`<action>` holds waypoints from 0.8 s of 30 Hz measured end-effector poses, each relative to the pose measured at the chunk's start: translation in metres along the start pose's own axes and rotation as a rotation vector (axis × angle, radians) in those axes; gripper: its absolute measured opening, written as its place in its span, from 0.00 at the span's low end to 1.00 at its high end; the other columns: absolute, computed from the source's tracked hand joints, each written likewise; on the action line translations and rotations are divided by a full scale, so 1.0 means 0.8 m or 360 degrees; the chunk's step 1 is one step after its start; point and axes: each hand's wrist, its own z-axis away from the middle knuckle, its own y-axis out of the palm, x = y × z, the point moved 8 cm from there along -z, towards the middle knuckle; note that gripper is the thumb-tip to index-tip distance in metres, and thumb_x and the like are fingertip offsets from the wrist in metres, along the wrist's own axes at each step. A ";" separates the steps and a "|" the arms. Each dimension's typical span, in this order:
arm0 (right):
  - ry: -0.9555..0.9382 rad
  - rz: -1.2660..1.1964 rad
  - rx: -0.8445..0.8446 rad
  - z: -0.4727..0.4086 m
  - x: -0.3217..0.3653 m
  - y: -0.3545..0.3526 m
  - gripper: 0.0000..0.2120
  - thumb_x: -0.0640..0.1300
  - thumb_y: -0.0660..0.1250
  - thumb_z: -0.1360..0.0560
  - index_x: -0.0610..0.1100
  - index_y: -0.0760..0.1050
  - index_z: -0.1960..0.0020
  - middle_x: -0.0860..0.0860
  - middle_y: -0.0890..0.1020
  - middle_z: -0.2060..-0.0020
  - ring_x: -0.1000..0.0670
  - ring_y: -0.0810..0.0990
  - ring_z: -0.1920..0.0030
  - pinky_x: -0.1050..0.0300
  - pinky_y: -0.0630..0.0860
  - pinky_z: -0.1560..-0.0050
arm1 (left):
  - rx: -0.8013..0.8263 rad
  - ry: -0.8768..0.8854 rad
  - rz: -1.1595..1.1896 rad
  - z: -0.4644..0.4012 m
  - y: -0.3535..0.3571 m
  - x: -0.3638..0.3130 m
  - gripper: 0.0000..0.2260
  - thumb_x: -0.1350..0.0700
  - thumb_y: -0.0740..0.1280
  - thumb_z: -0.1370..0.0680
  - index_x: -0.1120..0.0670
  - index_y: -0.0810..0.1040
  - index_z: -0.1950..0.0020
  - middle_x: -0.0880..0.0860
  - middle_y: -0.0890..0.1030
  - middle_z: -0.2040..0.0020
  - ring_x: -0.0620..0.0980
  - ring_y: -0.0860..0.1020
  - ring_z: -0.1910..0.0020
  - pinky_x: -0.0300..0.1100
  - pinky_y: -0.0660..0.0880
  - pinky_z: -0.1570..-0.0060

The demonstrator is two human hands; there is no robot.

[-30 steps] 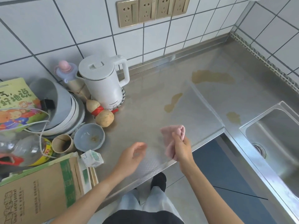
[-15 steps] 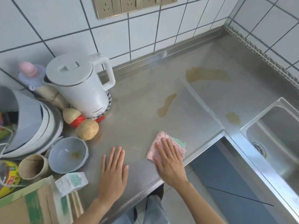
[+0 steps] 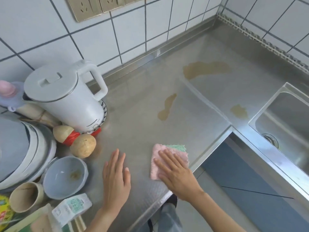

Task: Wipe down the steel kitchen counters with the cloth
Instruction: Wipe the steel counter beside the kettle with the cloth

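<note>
Right hand (image 3: 175,174) flat, fingers straight, pressing folded pink-and-green fleecy cloth (image 3: 168,156) near front edge of steel worktop (image 3: 137,114), likely for friction. Left hand (image 3: 115,180) spread flat beside it, apparently bracing. Brown spill patches (image 3: 167,108) further back unwiped.

Unreadable small print on kettle (image 3: 66,101), carton (image 3: 71,209)

Open steel worktop (image 3: 137,114) from its front edge to the back wall, marked only by three flat brown spills (image 3: 206,68); left end blocked by kettle (image 3: 66,99), gourd (image 3: 75,143), bowl (image 3: 66,176), stacked plates (image 3: 33,148) and cup (image 3: 25,196); sink (image 3: 287,121) sunk at the right end
</note>
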 end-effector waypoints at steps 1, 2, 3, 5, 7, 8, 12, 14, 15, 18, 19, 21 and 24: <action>0.0128 0.0006 0.0013 0.005 -0.026 -0.006 0.28 0.62 0.42 0.14 0.56 0.48 0.17 0.52 0.47 0.17 0.49 0.42 0.17 0.43 0.45 0.19 | 0.0007 0.0018 0.0016 -0.012 -0.001 -0.004 0.23 0.57 0.60 0.18 0.59 0.71 0.23 0.57 0.66 0.18 0.55 0.62 0.18 0.61 0.62 0.22; 0.0288 -0.0006 0.0022 0.003 -0.050 -0.011 0.28 0.63 0.39 0.15 0.56 0.46 0.17 0.52 0.45 0.17 0.48 0.41 0.17 0.42 0.44 0.18 | 0.0022 0.0048 0.0026 -0.026 -0.001 -0.008 0.23 0.57 0.60 0.18 0.59 0.72 0.23 0.57 0.66 0.19 0.55 0.62 0.18 0.61 0.62 0.22; 0.0460 -0.0027 0.0018 -0.006 -0.068 -0.015 0.29 0.63 0.36 0.16 0.56 0.44 0.17 0.51 0.43 0.17 0.47 0.38 0.17 0.40 0.39 0.19 | 0.0035 0.0077 0.0037 -0.040 0.000 -0.012 0.22 0.57 0.60 0.18 0.60 0.72 0.24 0.57 0.67 0.19 0.56 0.62 0.18 0.61 0.62 0.22; 0.0791 -0.0093 -0.0049 -0.036 -0.077 -0.020 0.29 0.61 0.36 0.16 0.56 0.43 0.17 0.49 0.39 0.17 0.45 0.32 0.19 0.37 0.31 0.21 | 0.0029 0.0125 0.0064 -0.069 0.000 -0.014 0.21 0.60 0.62 0.18 0.61 0.73 0.25 0.58 0.67 0.20 0.57 0.63 0.18 0.61 0.62 0.22; 0.0986 -0.0256 -0.0129 -0.071 -0.054 -0.019 0.27 0.58 0.41 0.14 0.56 0.44 0.17 0.46 0.38 0.17 0.42 0.29 0.20 0.35 0.30 0.22 | -0.0027 0.0151 0.0100 -0.098 -0.002 -0.013 0.20 0.65 0.64 0.19 0.61 0.74 0.26 0.58 0.68 0.20 0.58 0.63 0.18 0.61 0.62 0.22; 0.0982 -0.0300 -0.0140 -0.086 -0.036 -0.015 0.26 0.57 0.44 0.14 0.56 0.45 0.17 0.44 0.38 0.17 0.41 0.29 0.20 0.34 0.31 0.22 | -0.0053 0.0152 0.0106 -0.111 -0.002 -0.013 0.20 0.66 0.65 0.19 0.60 0.74 0.26 0.58 0.68 0.20 0.58 0.63 0.18 0.62 0.62 0.22; 0.0446 -0.0230 -0.0234 -0.090 0.055 -0.001 0.24 0.55 0.52 0.14 0.55 0.59 0.18 0.45 0.51 0.17 0.39 0.43 0.17 0.34 0.43 0.21 | -0.0051 0.0130 0.0006 -0.153 0.005 -0.017 0.20 0.64 0.65 0.18 0.60 0.73 0.25 0.59 0.68 0.20 0.59 0.62 0.18 0.62 0.60 0.21; 0.0179 -0.0161 -0.0177 -0.056 0.061 0.006 0.25 0.57 0.53 0.14 0.56 0.58 0.18 0.49 0.53 0.17 0.42 0.47 0.17 0.37 0.47 0.21 | -0.0025 0.0086 -0.0057 -0.165 0.014 -0.018 0.21 0.63 0.65 0.18 0.60 0.73 0.25 0.59 0.67 0.19 0.58 0.61 0.17 0.63 0.58 0.21; 0.0130 -0.0124 -0.0125 -0.036 0.046 0.009 0.26 0.59 0.52 0.14 0.57 0.55 0.18 0.50 0.53 0.16 0.44 0.47 0.17 0.38 0.48 0.21 | -0.0025 0.0068 -0.0089 -0.170 0.018 -0.019 0.20 0.62 0.65 0.18 0.59 0.73 0.25 0.59 0.67 0.20 0.58 0.61 0.17 0.65 0.57 0.22; 0.0297 0.0022 0.0021 0.010 -0.044 -0.002 0.29 0.63 0.45 0.14 0.58 0.43 0.17 0.53 0.43 0.16 0.46 0.41 0.17 0.40 0.44 0.19 | -0.0063 0.0005 -0.0144 -0.184 0.027 -0.019 0.21 0.60 0.65 0.17 0.59 0.72 0.23 0.59 0.67 0.19 0.58 0.61 0.17 0.67 0.56 0.22; 0.0397 0.0069 0.0085 0.014 -0.075 -0.009 0.29 0.64 0.40 0.15 0.59 0.38 0.17 0.53 0.38 0.17 0.46 0.37 0.17 0.40 0.40 0.19 | -0.0069 -0.0025 -0.0151 -0.190 0.030 -0.018 0.23 0.58 0.63 0.17 0.59 0.69 0.22 0.59 0.67 0.19 0.58 0.61 0.17 0.67 0.56 0.22; 0.0668 0.0074 0.0120 0.003 -0.130 -0.026 0.30 0.64 0.33 0.17 0.58 0.34 0.18 0.52 0.35 0.18 0.46 0.32 0.18 0.42 0.37 0.18 | -0.0073 -0.0053 -0.0233 -0.198 0.039 -0.019 0.26 0.52 0.59 0.17 0.60 0.66 0.20 0.59 0.67 0.19 0.59 0.61 0.18 0.66 0.55 0.22; 0.1003 -0.0162 -0.0005 -0.062 -0.169 -0.051 0.29 0.61 0.40 0.15 0.55 0.41 0.16 0.49 0.40 0.17 0.44 0.35 0.18 0.40 0.39 0.19 | -0.0123 -0.0024 -0.0445 -0.199 0.051 -0.022 0.26 0.48 0.55 0.17 0.59 0.69 0.22 0.59 0.68 0.20 0.59 0.62 0.18 0.66 0.56 0.23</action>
